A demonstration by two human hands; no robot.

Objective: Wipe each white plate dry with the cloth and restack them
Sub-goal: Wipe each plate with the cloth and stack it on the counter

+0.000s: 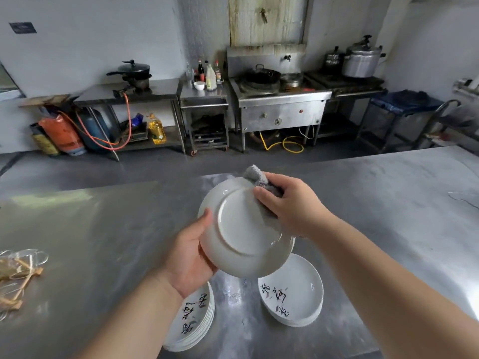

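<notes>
The left hand (191, 257) curls its fingers round the rim of a white plate (243, 229), held tilted, underside up, above the steel surface (103, 229). The right hand (293, 203) grips a grey cloth (259, 180) against that plate's upper right edge. Below the plate, two stacks of plates rest on the surface: one stack (194, 322) lower left, the other (295, 294) lower right.

Plate stack (194, 325) partly hidden behind left hand (189, 255); held plate (243, 229), upper face turned away; cloth (255, 174) partly inside right hand (293, 203); wall sign (22, 27) unreadable.
</notes>
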